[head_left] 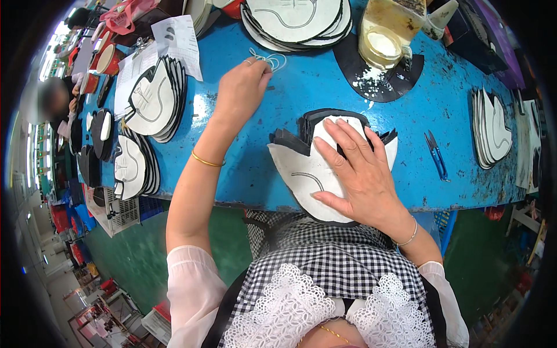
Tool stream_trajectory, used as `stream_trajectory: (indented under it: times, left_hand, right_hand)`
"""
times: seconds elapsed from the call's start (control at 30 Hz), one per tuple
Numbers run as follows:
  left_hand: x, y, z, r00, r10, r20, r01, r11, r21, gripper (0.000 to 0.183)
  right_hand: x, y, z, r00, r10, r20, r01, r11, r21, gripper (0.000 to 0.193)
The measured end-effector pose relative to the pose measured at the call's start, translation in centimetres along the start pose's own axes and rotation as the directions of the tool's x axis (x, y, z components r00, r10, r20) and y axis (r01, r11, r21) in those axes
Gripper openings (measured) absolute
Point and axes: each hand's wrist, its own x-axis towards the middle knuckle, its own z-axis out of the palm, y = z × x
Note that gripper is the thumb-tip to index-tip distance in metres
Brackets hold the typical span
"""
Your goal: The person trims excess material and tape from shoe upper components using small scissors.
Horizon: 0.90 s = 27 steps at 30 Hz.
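My right hand (361, 171) lies flat, fingers spread, on a stack of white shoe-upper pieces (292, 168) with black backing and edges. This stack rests at the table's near edge, and curved stitching shows on its top piece. Farther off to the left, my left hand (242, 87) reaches over the table with its fingers bent and closed on a thin pale cord (277, 60). The cord lies in loose loops beside the fingertips. How much of it sits between the fingers is hidden.
Similar stacks stand at the left (152, 110), far middle (296, 20) and right (492, 130). Blue thread snips (436, 155) lie right of my right hand. A glass mug of white powder (382, 46) stands on a black sheet (400, 81). Paper sheets (177, 49) lie far left.
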Motion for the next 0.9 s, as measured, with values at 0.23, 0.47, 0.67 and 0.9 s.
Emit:
stream_trajectory:
  times: [0.23, 0.47, 0.67, 0.9]
  left_hand:
    - [0.7, -2.5, -2.2, 0.950, -0.310, 0.040, 0.286, 0.812, -0.509, 0.015]
    - [0.4, -3.8, -4.0, 0.862, -0.476, -0.173, 0.049, 0.418, -0.907, 0.015]
    - [0.2, -1.5, -6.4, 0.805, -0.306, -0.509, -0.290, 0.545, -0.787, 0.011]
    - [-1.9, -3.3, -4.6, 0.995, -0.086, -0.049, 0.087, 0.996, 0.016, 0.018]
  right_hand:
    - [0.1, 0.0, 0.0, 1.000, 0.009, -0.010, -0.009, 1.000, 0.020, 0.079]
    - [0.0, 0.0, 0.2, 1.000, 0.015, -0.026, -0.014, 0.999, 0.034, 0.079]
    - [-0.1, 0.0, 0.3, 0.999, 0.014, -0.037, -0.012, 0.999, 0.038, 0.078]
    - [0.0, -0.1, 0.2, 0.999, 0.011, -0.039, -0.010, 0.999, 0.037, 0.078]
